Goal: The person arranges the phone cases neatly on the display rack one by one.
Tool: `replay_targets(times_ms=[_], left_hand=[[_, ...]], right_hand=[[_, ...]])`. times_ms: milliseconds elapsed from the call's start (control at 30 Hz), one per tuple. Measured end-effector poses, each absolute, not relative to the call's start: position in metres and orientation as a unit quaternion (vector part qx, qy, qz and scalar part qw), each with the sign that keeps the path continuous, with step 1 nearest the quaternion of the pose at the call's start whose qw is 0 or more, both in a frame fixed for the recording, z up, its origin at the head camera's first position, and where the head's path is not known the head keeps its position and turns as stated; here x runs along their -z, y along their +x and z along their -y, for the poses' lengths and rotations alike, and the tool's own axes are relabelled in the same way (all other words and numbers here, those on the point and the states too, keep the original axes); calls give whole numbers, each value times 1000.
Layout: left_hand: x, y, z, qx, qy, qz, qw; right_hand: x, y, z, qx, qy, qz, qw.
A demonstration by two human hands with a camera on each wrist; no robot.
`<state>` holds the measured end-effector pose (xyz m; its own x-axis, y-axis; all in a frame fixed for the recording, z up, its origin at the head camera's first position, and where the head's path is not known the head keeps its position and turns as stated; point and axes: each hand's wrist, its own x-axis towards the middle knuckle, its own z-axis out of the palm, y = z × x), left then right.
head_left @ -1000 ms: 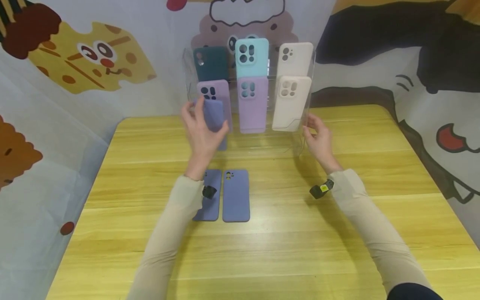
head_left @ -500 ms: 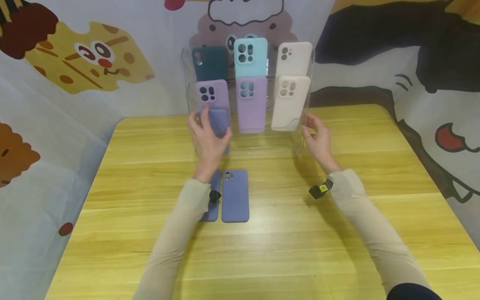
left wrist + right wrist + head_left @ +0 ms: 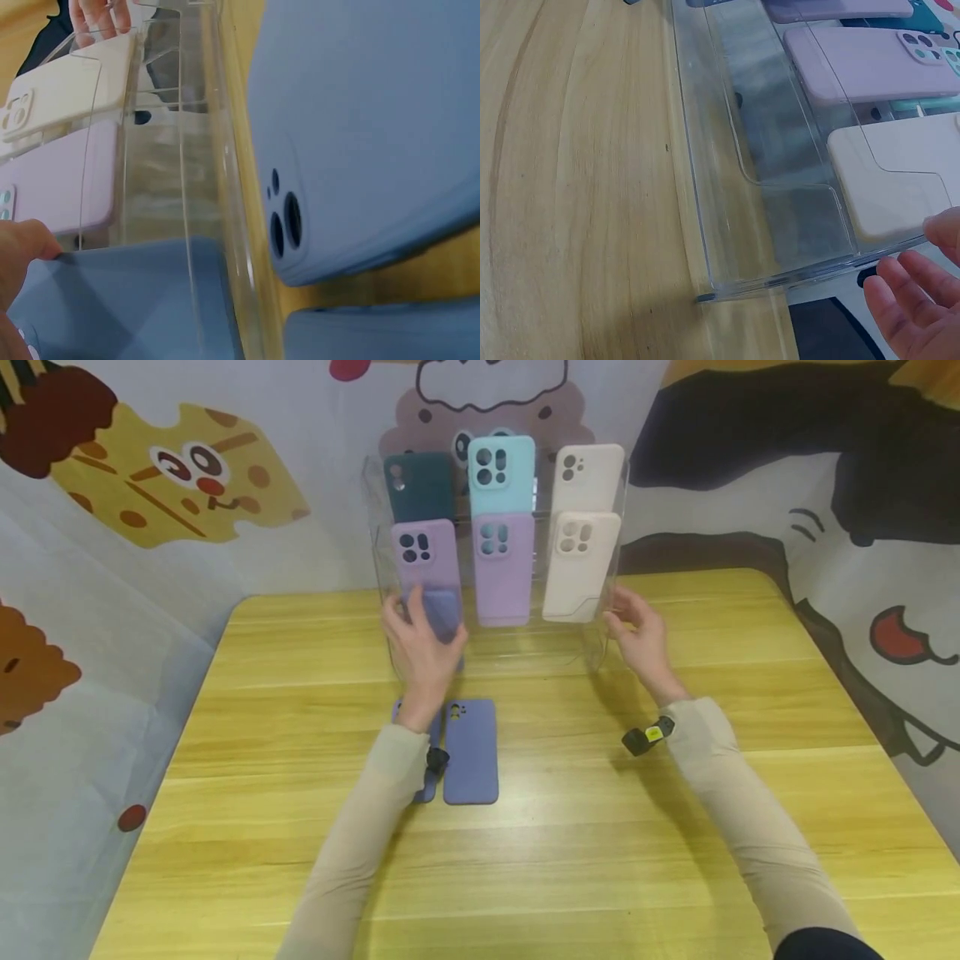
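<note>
My left hand (image 3: 426, 656) holds a grey-blue phone case (image 3: 442, 610) by its sides, at the front left of a clear acrylic display stand (image 3: 525, 647). This case (image 3: 135, 292) overlaps the stand's lowest level, in front of a lilac phone case (image 3: 442, 560). At the stand's right side, my right hand (image 3: 641, 635) grips the side panel, thumb and fingers at its edge. Two more grey-blue phone cases lie on the table; the right one (image 3: 471, 752) shows fully, while the left wrist partly hides the other (image 3: 427, 785).
Higher on the stand are dark green (image 3: 423, 489), turquoise (image 3: 510, 497) and cream (image 3: 592, 481) phone cases. Another lilac case (image 3: 504, 577) and a white case (image 3: 581, 572) stand in the row below. A cartoon-printed cloth (image 3: 300, 427) hangs behind the wooden table (image 3: 585, 860).
My left hand has moved down and slightly right with the grey-blue phone case, uncovering more of the lilac one behind. My right hand has stayed at the stand's side.
</note>
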<state>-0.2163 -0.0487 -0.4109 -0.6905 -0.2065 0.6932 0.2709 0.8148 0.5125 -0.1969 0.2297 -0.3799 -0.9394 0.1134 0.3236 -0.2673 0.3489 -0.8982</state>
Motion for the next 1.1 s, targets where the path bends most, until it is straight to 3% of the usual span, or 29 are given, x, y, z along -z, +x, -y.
replay_targets(times_ms=[767,1100], left_hand=[[416,-215,50,285,-21,881,378],[415,-214,48,279,-14,889,362]], right_hand=[[382,-197,-230,-577,53,799,162],[407,-213,-243,-564,50,807,168]])
